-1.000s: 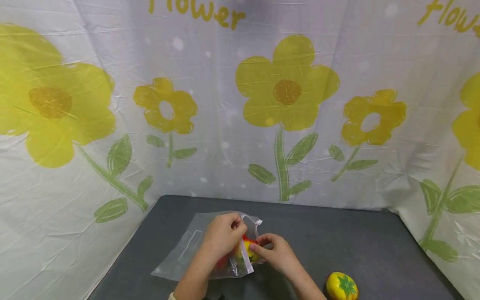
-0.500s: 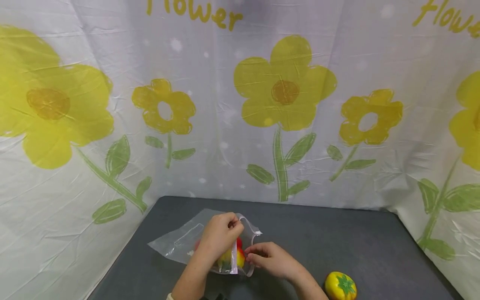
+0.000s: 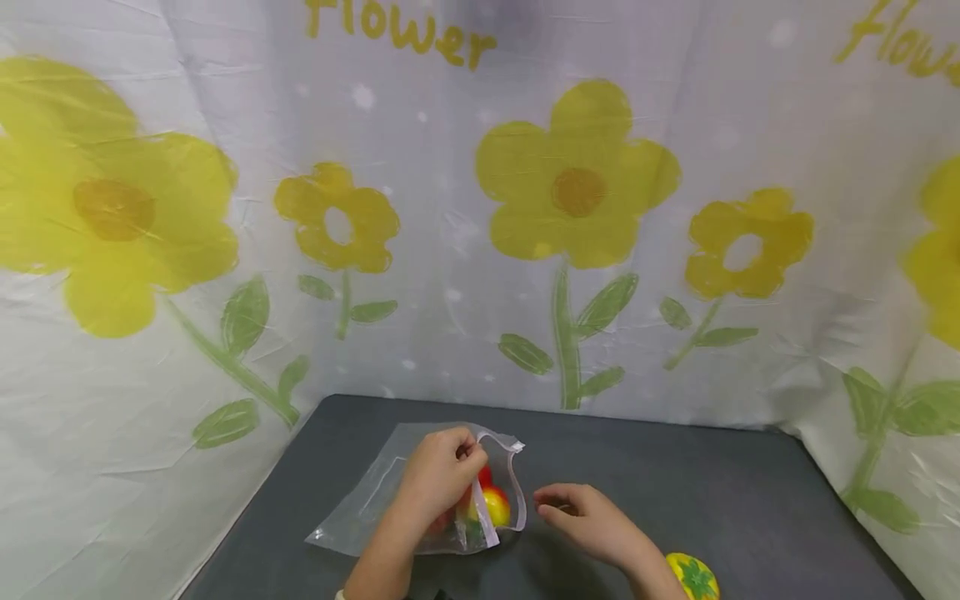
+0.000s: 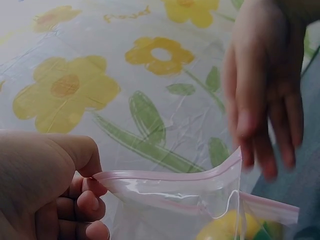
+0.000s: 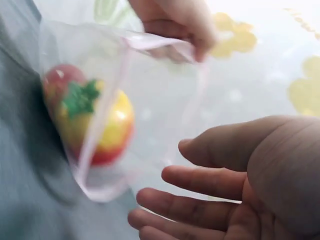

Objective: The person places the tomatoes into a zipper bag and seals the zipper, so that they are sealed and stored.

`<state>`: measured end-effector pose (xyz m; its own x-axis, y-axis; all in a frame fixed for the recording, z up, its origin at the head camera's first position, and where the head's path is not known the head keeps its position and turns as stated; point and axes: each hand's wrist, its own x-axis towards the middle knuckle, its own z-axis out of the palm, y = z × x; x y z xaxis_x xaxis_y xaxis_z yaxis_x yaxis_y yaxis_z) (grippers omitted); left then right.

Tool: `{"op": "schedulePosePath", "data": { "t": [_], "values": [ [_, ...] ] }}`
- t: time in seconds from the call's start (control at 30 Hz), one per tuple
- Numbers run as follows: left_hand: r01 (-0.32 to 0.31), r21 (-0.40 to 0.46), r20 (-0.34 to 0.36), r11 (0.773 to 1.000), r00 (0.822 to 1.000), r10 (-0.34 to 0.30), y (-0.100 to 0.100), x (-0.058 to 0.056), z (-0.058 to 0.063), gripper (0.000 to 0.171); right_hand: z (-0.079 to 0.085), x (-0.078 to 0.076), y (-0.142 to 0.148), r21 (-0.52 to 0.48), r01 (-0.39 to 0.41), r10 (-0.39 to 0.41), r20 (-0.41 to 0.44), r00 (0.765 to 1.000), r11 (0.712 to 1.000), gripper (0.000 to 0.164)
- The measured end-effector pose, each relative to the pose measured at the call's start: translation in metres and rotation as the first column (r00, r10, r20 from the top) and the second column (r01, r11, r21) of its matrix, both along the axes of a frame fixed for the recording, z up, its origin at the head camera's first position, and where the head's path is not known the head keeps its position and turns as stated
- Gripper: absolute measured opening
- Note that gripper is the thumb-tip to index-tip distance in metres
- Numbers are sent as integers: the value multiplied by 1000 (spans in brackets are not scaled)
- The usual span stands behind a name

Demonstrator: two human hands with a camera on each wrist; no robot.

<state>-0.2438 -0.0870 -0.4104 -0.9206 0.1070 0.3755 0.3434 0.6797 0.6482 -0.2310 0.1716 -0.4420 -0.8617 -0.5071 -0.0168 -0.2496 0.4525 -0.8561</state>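
Zip bag (image 3: 375, 496): clear, lying on the dark table (image 3: 660, 479) left of centre, mouth facing right. Through the film I read a yellow-and-red toy fruit (image 3: 496, 507) just inside the mouth and a red toy piece (image 3: 484, 477) on its far side.

Left hand (image 3: 442, 471): thumb and forefinger pinch the pink rim (image 4: 170, 175) at the far side of the mouth; the remaining fingers are loosely curled. The two sides of the rim stand apart, so I count the mouth as open.

Right hand (image 3: 581, 517): to the right of the mouth, not touching the bag. I see the fingers relaxed, slightly bent, thumb apart, holding nothing.

Step in hand: I judge it to be loading the bag, with the right hand free. A yellow toy fruit (image 3: 693, 577) lies outside, near right, beside the right forearm.

Next move, in my judgement: bring the right hand to the near right, grasp the yellow toy fruit and pass it leftward through the mouth. I would hold the left pinch throughout; if it slips, the film may fold across the mouth.
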Motion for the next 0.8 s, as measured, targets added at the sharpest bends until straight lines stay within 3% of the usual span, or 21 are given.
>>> {"op": "schedulePosePath", "data": {
  "t": [0.23, 0.37, 0.43, 0.53, 0.67, 0.73, 0.8],
  "values": [
    [7, 30, 21, 1000, 1000, -7, -1, -1, -2, 20, 10, 28, 86, 40, 173, -177, 144, 974, 984, 54],
    [8, 39, 22, 999, 1000, -9, -3, -2, 0, 19, 1, 37, 125, 55, 236, -242, 157, 957, 970, 56],
    [8, 44, 16, 999, 1000, -9, -4, -2, 1, 19, -18, 33, 144, 122, 246, -263, 155, 952, 962, 60],
    [7, 45, 1, 999, 1000, -7, -5, -2, 2, 19, -70, 13, 181, 215, 118, -156, 173, 972, 970, 65],
    [5, 35, -7, 999, 1000, -5, -5, -2, 2, 19, -136, -8, 216, 225, -21, -42, 274, 961, 974, 71],
    [4, 32, -7, 999, 1000, -4, -5, -1, 2, 19, -151, -11, 220, 220, -2, -68, 309, 949, 976, 75],
    [6, 34, -6, 999, 1000, -6, -5, -1, 1, 19, -153, -10, 217, 258, 39, -119, 303, 946, 965, 77]
  ]
}}
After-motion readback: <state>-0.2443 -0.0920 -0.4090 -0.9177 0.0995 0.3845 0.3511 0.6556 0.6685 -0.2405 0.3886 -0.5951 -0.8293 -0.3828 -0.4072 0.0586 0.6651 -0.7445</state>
